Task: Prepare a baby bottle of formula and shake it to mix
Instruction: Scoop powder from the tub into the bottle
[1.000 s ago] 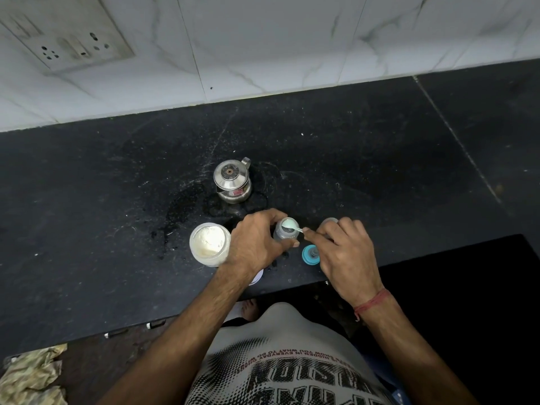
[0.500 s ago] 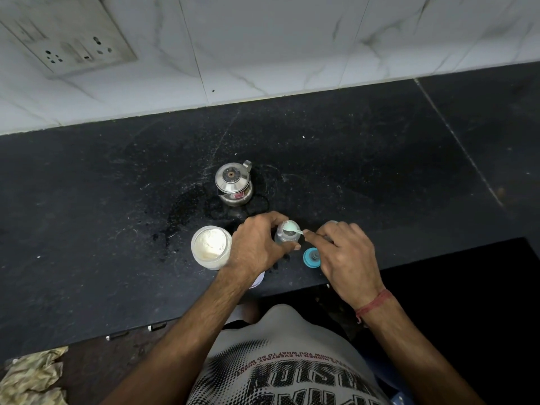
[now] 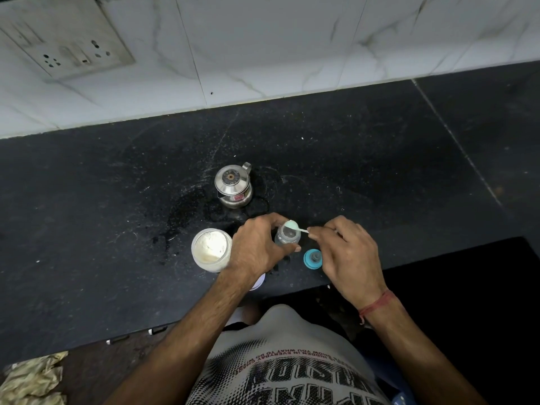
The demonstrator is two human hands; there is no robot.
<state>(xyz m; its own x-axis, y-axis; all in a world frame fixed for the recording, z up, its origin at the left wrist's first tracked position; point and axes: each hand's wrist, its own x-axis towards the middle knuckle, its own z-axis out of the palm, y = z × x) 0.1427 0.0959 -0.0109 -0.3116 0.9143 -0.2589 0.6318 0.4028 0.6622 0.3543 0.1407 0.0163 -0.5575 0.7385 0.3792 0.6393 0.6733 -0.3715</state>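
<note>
A small clear baby bottle (image 3: 287, 237) stands open on the black counter (image 3: 117, 200) near its front edge. My left hand (image 3: 257, 247) wraps around the bottle from the left. My right hand (image 3: 346, 252) pinches the handle of a small pale green scoop (image 3: 293, 225), whose bowl is tipped over the bottle's mouth. An open jar of white formula powder (image 3: 211, 249) stands just left of my left hand. The bottle's teal collar with its teat (image 3: 312, 259) lies on the counter, right of the bottle and beside my right hand.
A small steel pot with lid and handle (image 3: 233, 185) stands behind the bottle. A white lid (image 3: 258, 282) peeks out under my left wrist at the counter edge. Spilled powder specks dot the counter. A marble wall with a switch plate (image 3: 67, 39) is behind. A crumpled cloth (image 3: 32, 381) lies below left.
The scoop stays over the bottle's mouth and its bowl has shifted slightly towards the far rim. My right hand has drawn a little to the right. The left hand keeps its hold.
</note>
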